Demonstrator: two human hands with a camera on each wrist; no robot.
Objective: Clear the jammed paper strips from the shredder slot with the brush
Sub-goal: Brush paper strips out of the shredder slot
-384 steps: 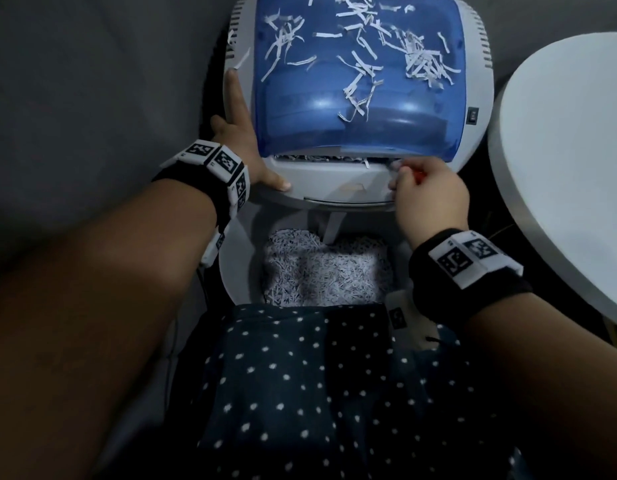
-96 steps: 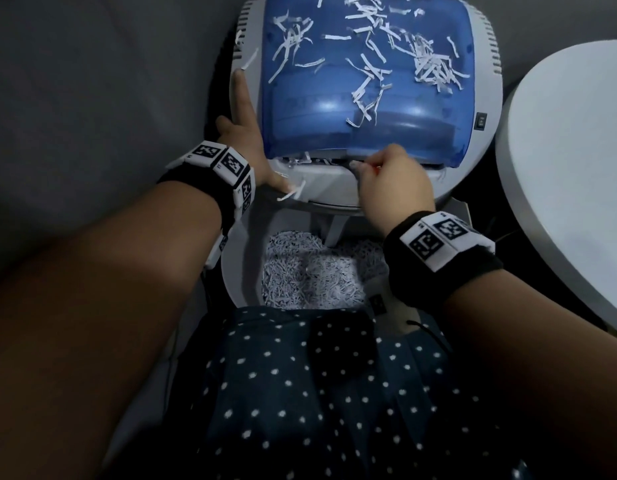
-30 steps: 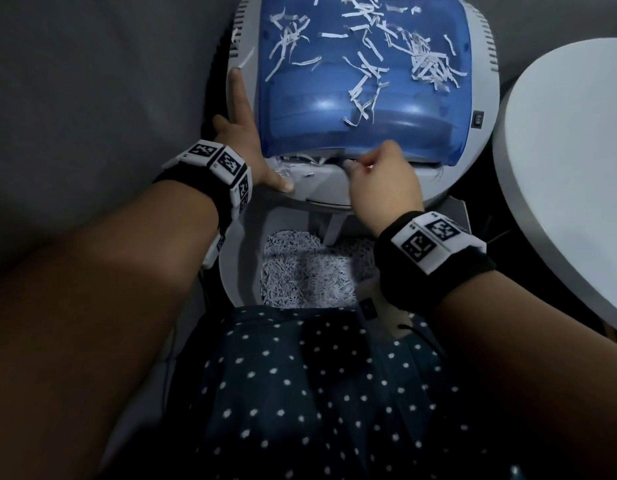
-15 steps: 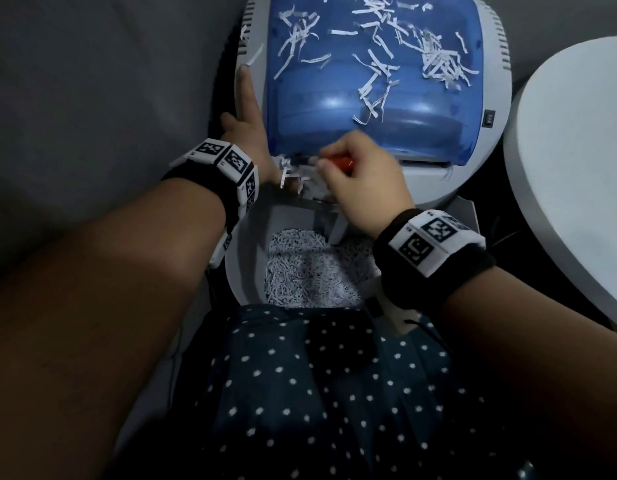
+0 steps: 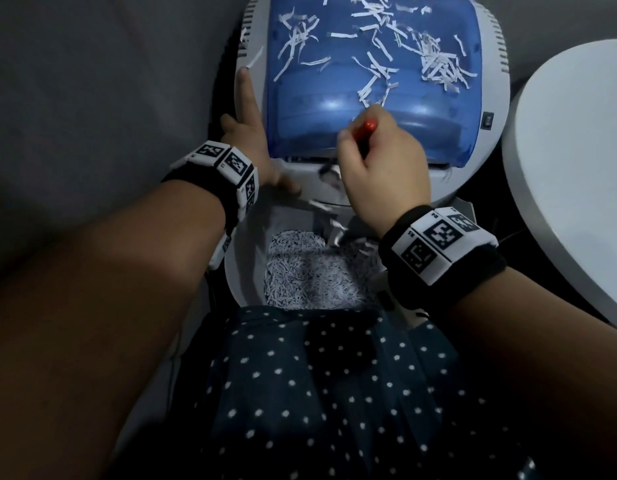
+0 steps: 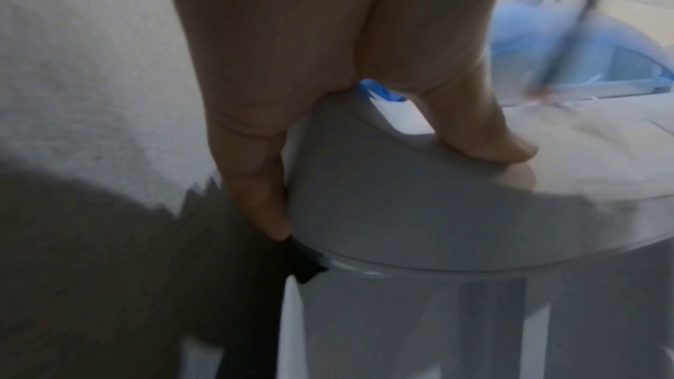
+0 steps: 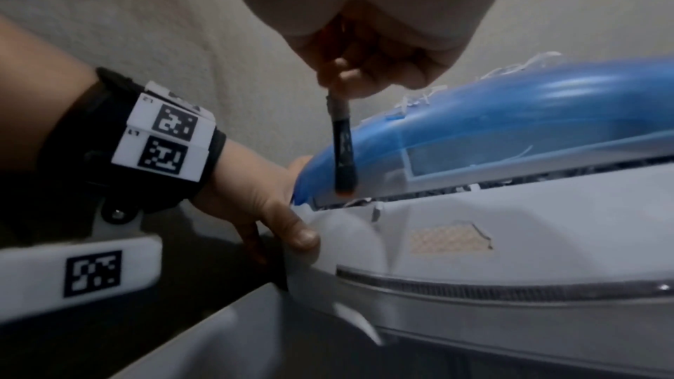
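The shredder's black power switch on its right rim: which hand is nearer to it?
The right hand, gripping the brush at the slot, is nearer the switch. The left hand rests on the shredder's opposite, left edge.

White shredder (image 5: 487,161) atop its bin (image 5: 244,271), loose paper strips (image 5: 369,29) on its blue cover (image 5: 421,133).

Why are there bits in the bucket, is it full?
Not full. Shredded paper lies low in the bin, with bare wall showing above the pile.
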